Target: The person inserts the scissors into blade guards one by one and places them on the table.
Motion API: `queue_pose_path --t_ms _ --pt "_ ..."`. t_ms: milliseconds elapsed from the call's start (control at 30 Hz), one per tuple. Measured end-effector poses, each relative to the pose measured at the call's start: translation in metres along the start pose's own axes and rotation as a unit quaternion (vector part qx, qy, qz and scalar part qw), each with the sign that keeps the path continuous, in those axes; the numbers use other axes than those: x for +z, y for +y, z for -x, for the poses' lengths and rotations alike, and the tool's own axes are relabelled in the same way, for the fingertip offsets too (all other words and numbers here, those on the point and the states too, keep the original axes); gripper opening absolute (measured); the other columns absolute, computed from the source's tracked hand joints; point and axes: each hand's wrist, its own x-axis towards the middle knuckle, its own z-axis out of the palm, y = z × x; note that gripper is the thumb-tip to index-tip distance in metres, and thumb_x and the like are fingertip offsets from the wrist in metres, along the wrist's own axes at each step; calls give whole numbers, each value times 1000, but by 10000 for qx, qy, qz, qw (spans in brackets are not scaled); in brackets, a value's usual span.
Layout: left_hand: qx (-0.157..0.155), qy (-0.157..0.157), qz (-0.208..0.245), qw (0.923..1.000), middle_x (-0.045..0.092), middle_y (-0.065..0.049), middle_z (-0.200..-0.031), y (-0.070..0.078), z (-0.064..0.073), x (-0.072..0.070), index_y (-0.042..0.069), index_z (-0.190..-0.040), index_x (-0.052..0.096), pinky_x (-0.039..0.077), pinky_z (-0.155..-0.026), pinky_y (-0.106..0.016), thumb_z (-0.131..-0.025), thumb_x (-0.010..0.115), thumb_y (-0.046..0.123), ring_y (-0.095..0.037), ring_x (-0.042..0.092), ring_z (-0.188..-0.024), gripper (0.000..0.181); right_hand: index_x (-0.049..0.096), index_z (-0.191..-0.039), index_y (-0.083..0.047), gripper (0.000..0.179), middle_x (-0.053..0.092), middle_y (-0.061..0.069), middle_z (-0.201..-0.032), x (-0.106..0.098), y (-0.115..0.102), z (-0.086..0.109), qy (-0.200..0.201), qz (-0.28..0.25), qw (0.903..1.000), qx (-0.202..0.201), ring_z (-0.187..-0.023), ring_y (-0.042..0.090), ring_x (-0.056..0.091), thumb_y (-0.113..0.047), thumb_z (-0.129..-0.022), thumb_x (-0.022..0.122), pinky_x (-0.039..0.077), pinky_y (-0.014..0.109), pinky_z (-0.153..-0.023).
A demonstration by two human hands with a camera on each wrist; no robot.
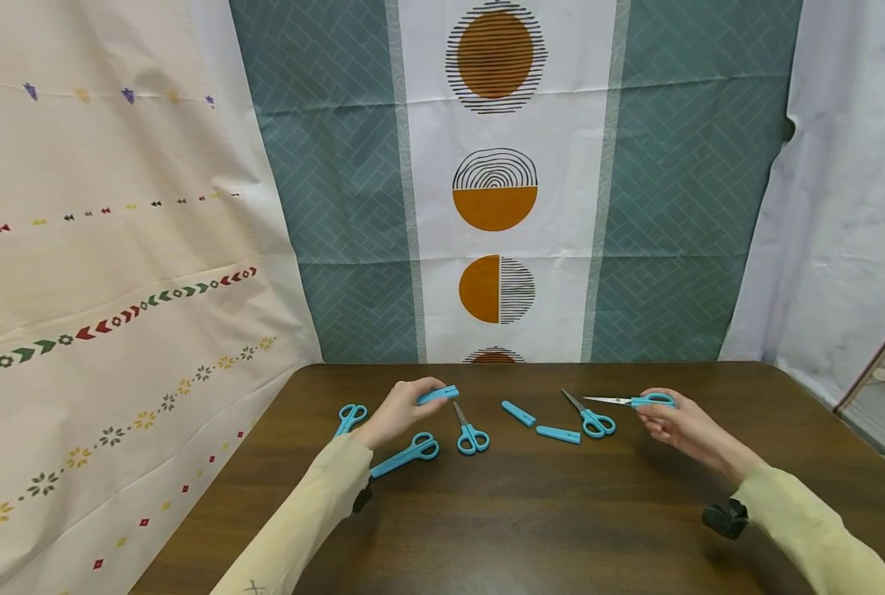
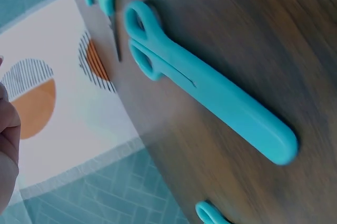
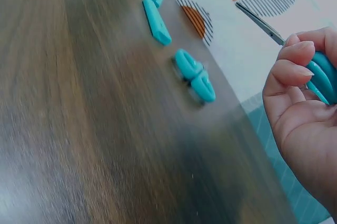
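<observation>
My left hand point(image 1: 401, 411) holds a blue scissors cover point(image 1: 438, 395) above the table, its slotted end pointing right. In my right hand point(image 1: 683, 426) is a pair of scissors point(image 1: 654, 400), gripped by the blue handles, with the bare blades pointing left toward the cover. Below the left hand lie sheathed scissors point(image 2: 210, 92), blades fully inside their blue cover. Uncovered scissors point(image 1: 473, 438) rest just right of the left hand. Another uncovered pair of scissors point(image 1: 597, 423) lies left of the right hand. Two loose blue covers point(image 1: 518, 412) lie between these pairs.
At the table's left another pair of blue-handled scissors point(image 1: 350, 416) is partly hidden behind the left arm. The brown wooden table point(image 1: 531, 529) ends at a patterned curtain point(image 1: 353, 207) at the back. A white cloth point(image 1: 115, 330) hangs along the left side.
</observation>
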Motion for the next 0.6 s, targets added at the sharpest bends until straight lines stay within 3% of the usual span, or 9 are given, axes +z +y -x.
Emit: queue_pose_path --t_ms 167,333,467,600 --pt "108 -10 292 9995 64 -3 -96 8 -4 3 10 -106 61 45 -65 -29 -91 57 20 -14 54 -73 19 32 -110 1 16 52 1 -80 9 -4 -4 -54 126 9999 73 -62 10 43 -2 -97 40 38 24 -55" --pt "96 -49 461 9989 64 0 -92 16 -7 6 11 -107 62 45 -63 -28 -89 58 29 -19 55 -71 26 33 -110 -1 16 50 1 -79 15 -6 -8 -53 225 9997 46 -62 10 43 -2 -96 42 37 23 -54" --pt "9 -111 473 9988 64 5 -90 20 -7 7 11 -107 62 45 -64 -27 -89 58 30 -20 56 -73 27 35 -110 0 15 52 3 -80 21 -7 -10 -263 108 9996 -50 -62 10 44 -1 -96 40 37 22 -53" --pt "189 -118 545 9983 64 5 -92 21 -7 10 9 -106 63 46 -67 -28 -89 59 25 -22 59 -76 24 36 -110 0 13 55 5 -82 31 -11 -11 -492 -86 9986 -189 -61 10 45 0 -97 37 37 21 -52"
